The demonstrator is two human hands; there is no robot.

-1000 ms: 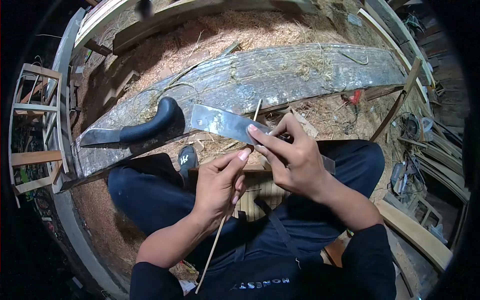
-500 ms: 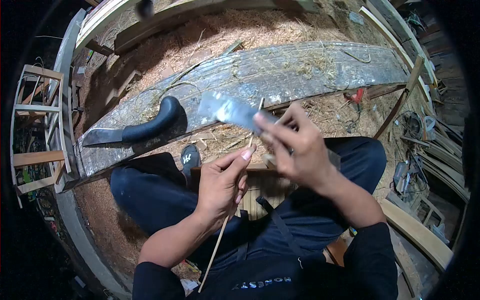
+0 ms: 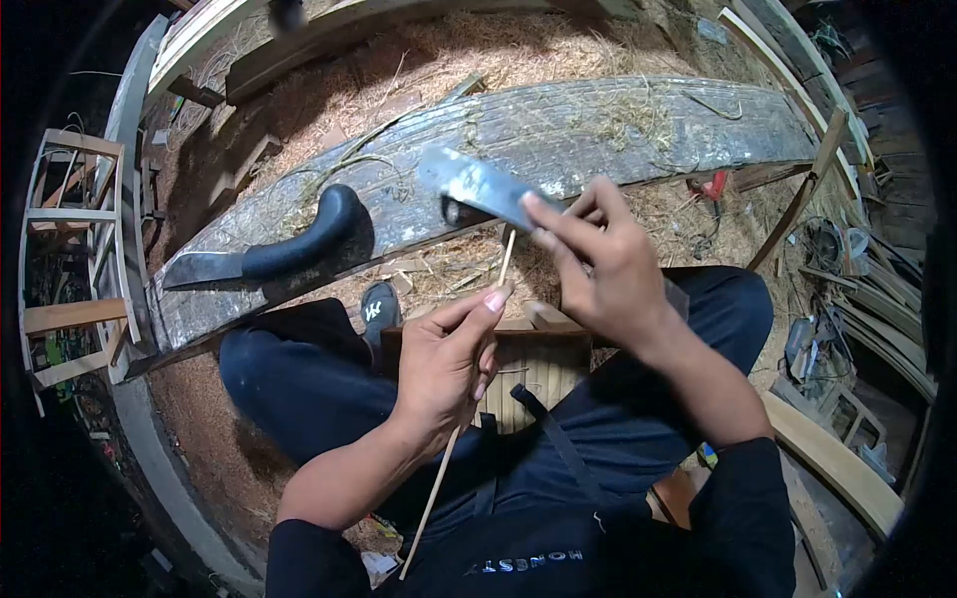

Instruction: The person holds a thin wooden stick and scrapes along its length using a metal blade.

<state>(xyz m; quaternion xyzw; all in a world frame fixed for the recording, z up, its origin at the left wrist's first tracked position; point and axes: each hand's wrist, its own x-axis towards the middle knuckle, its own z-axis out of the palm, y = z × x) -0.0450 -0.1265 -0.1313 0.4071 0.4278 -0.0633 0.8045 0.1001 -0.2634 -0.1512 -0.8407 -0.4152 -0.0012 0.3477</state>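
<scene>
A thin bamboo-like stick [image 3: 431,513] slants up from near my lap, with my left hand [image 3: 439,364] closed around it and the thumb pressed near its upper end. My right hand [image 3: 616,264] is closed on a knife with a broad, shiny metal blade [image 3: 477,189] pointing up to the left. The blade is just above the stick's upper tip; whether they touch I cannot tell. My right fingers hide the blade's near end, and the grip is not clear. A second knife with a curved black handle [image 3: 304,244] lies on the plank, left of both hands.
A long weathered plank [image 3: 558,140] crosses in front of me, with fibre shavings on top. Wood shavings [image 3: 478,50] cover the floor. A wooden frame [image 3: 75,214] stands at the left. Curved wooden strips [image 3: 832,458] and a red-handled tool [image 3: 713,187] lie at the right.
My right hand and the blade have shifted slightly up and right, and the blade is less blurred. The stick's upper tip shows lower. My left hand has barely moved.
</scene>
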